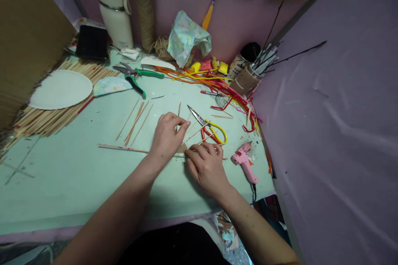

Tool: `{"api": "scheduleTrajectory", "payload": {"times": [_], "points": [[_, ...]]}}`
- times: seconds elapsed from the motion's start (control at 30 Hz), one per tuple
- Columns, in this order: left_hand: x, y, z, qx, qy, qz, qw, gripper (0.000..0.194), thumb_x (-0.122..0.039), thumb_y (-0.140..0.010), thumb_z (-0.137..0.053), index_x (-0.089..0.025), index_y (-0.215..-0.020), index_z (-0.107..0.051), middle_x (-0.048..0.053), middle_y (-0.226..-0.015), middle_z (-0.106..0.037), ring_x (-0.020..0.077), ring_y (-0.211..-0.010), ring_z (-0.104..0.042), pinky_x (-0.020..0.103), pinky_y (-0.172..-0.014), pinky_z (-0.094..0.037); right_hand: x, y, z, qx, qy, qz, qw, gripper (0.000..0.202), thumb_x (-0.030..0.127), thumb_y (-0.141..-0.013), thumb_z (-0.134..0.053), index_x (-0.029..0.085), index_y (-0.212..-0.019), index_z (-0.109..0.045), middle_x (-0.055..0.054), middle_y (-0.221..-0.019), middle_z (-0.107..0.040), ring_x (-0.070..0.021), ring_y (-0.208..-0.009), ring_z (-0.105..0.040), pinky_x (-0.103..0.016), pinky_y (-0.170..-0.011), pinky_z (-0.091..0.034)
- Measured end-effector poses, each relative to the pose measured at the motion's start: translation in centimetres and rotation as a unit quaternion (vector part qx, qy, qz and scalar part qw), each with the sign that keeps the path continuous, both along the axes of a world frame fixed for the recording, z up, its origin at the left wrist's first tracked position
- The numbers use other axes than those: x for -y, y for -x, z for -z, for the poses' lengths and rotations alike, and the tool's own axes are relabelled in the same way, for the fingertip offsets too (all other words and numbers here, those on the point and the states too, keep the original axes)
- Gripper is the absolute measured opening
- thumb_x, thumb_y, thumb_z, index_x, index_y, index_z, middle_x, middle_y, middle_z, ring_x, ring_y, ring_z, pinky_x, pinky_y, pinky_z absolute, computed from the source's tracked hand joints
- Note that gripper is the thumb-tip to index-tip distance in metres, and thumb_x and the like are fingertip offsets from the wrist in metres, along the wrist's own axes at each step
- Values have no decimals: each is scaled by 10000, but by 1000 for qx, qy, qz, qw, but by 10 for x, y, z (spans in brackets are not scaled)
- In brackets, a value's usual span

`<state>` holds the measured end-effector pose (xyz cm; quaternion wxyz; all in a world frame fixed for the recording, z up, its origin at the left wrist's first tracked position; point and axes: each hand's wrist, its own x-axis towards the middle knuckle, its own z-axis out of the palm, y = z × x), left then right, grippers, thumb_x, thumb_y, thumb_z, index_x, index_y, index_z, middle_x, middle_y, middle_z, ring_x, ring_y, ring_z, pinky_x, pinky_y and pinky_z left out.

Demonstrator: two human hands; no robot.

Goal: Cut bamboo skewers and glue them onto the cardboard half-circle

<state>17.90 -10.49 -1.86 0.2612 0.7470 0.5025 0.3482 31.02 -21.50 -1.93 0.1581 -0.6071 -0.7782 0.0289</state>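
My left hand (168, 134) is closed in a pinch, thumb against forefinger, on a thin wooden stick (190, 114). Just below, the curled fingers of my right hand (207, 167) press on a small brown cardboard piece (182, 148), from which several thin sticks (196, 133) fan outward. My hands partly cover this piece. Scissors with red and yellow handles (207, 124) lie open behind the fanned sticks. One long stick (122, 148) runs out to the left from under my left wrist, and several loose sticks (136, 122) lie beyond it.
A pink glue gun (245, 162) lies to the right, its cord over the table edge. Green-handled pliers (133, 75), a white oval (62, 90) on a stick bundle (46, 122), a white flask (113, 16), twine (145, 14) and a cup of twigs (247, 79) stand farther back.
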Motion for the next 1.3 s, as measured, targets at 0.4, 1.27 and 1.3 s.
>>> {"api": "scheduleTrajectory", "payload": {"times": [0.4, 1.27, 1.3], "points": [[0, 1, 0, 5, 2, 5, 1000, 192, -299, -899, -555, -194, -790, -674, 38, -826, -610, 209, -883, -549, 352, -854, -433, 4, -3, -1, -46, -27, 0, 999, 169, 256, -937, -537, 251, -1053, -659, -19, -1063, -713, -216, -1023, -540, -422, -927, -259], [-4, 8, 6, -75, 79, -5, 994, 84, -234, -775, -613, -231, -814, -687, 50, -897, -543, 261, -991, -515, 475, -1019, -358, -27, 5, -3, -147, 71, 145, 976, 131, 203, -855, -588, 212, -725, -591, 6, -763, -658, -175, -779, -589, -332, -766, -350], [-4, 8, 6, -70, 76, -10, 995, 84, -230, -775, -615, -231, -820, -686, 50, -900, -542, 260, -995, -517, 475, -1027, -354, -29, 6, -3, -145, 78, 151, 975, 139, 200, -845, -591, 211, -706, -582, 6, -750, -655, -176, -767, -588, -329, -756, -348]]}}
